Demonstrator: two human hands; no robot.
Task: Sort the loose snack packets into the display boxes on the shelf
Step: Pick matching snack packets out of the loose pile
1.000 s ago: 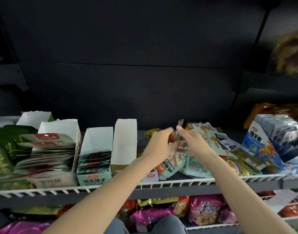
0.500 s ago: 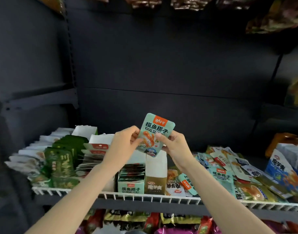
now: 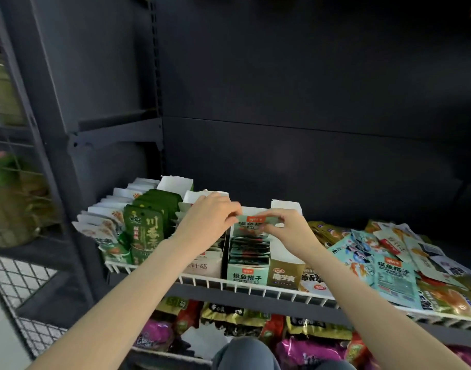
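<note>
Both hands pinch pkt (image 3: 251, 222) btwn them, over box (image 3: 249, 265).

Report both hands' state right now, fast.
Left hand: pinching the left end of the mint-green snack packet over its display box.
Right hand: pinching the same packet's right end.

Both forearms are bare to the frame's lower edge, with no sleeves, watch or rings showing. The left hand (image 3: 206, 222) and right hand (image 3: 289, 231) wear no gloves. A knee (image 3: 245, 353) in grey-blue trousers shows at the bottom centre.
</note>
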